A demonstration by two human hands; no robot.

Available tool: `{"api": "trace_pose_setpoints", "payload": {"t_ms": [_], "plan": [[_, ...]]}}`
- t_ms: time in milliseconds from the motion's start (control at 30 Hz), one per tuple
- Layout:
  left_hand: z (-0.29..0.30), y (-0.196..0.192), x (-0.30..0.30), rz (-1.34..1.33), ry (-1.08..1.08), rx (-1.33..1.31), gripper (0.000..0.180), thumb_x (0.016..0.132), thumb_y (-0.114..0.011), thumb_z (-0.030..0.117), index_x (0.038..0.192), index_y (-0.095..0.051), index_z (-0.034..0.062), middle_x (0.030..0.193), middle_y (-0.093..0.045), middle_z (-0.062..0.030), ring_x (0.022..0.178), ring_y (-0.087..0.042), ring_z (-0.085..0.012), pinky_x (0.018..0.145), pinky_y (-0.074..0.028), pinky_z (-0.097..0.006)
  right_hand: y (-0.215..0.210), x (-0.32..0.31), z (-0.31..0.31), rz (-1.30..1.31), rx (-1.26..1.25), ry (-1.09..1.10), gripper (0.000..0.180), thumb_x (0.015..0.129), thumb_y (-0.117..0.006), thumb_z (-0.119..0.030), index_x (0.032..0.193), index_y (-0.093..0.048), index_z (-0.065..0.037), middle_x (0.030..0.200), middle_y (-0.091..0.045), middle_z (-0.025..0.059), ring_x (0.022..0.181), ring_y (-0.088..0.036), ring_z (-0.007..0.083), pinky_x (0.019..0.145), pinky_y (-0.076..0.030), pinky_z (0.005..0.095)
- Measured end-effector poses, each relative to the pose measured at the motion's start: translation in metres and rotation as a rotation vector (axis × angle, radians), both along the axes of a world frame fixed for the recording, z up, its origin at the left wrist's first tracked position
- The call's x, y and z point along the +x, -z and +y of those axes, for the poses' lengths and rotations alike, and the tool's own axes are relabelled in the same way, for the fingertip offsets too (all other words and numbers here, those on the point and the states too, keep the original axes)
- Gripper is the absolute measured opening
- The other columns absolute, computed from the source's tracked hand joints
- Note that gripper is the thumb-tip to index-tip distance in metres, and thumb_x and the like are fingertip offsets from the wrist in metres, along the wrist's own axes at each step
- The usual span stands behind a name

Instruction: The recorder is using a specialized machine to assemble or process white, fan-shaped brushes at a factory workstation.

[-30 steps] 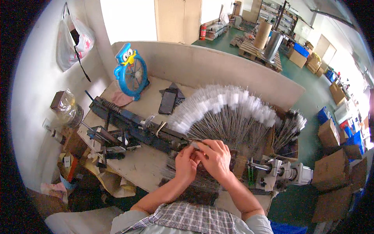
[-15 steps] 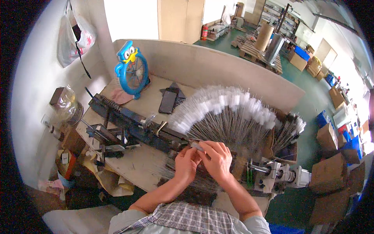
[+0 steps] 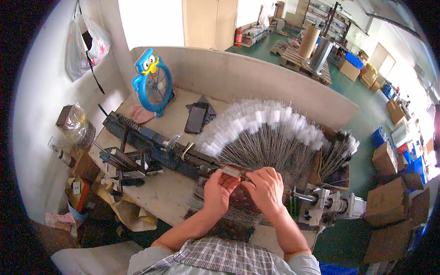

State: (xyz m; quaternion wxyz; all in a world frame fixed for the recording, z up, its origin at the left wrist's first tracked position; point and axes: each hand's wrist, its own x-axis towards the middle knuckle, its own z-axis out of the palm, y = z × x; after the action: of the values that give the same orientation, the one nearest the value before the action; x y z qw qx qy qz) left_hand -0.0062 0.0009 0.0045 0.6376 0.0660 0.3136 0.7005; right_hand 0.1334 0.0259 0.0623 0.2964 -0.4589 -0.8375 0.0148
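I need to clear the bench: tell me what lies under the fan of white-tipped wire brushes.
Under the fan of white-tipped wire brushes only pale wooden benchtop shows at its edges; the brushes cover the rest.

The long machine bar (image 3: 156, 146) lies slantwise across the workbench (image 3: 165, 201). Behind the bar stand the bird-shaped fan (image 3: 153, 82) and, to the fan's right, the flat phone (image 3: 196, 118). Right of the bar spreads the fan of wire brushes (image 3: 270, 133). At the bar's right end, in front of the brushes, the left hand (image 3: 219, 192) and right hand (image 3: 266, 190) meet. Right of the hands sits the motor unit (image 3: 330, 206). Left of the bar stands a bagged jar (image 3: 75, 126).
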Motion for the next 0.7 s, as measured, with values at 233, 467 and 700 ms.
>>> {"api": "trace_pose_setpoints", "payload": {"t_ms": [233,467,700], "plan": [[-0.012,-0.011,-0.005,0.020,0.109,-0.017,0.058,0.092,-0.032,0.056,0.111,-0.051,0.0043,0.112,-0.056,-0.0121,0.102,-0.055,-0.0263,0.088,-0.045,-0.040,0.010,0.008,-0.009,0.077,-0.037,-0.073,0.014,0.072,-0.066,-0.015,0.085,-0.066,-0.011,0.078,-0.060,0.0021,0.085,-0.055,0.0223,0.074,-0.044,0.0359],[-0.024,-0.005,-0.001,0.148,0.180,-0.113,0.060,0.094,-0.036,0.047,0.133,-0.034,0.0018,0.126,-0.047,-0.0134,0.111,-0.049,-0.0232,0.092,-0.041,-0.038,-0.005,0.021,-0.009,0.282,-0.112,-0.166,0.015,0.072,-0.067,-0.009,0.087,-0.066,-0.005,0.085,-0.064,0.0086,0.085,-0.057,0.0267,0.077,-0.046,0.0359],[-0.050,0.020,-0.063,0.600,0.148,-0.217,0.026,0.091,-0.050,0.022,0.108,-0.056,0.0029,0.104,-0.061,-0.0101,0.094,-0.058,-0.0184,0.079,-0.047,-0.032,0.018,0.067,-0.046,0.311,-0.343,-0.149,0.018,0.075,-0.061,-0.006,0.093,-0.065,-0.006,0.084,-0.065,0.0113,0.077,-0.063,0.0292,0.064,-0.051,0.0385]]}}
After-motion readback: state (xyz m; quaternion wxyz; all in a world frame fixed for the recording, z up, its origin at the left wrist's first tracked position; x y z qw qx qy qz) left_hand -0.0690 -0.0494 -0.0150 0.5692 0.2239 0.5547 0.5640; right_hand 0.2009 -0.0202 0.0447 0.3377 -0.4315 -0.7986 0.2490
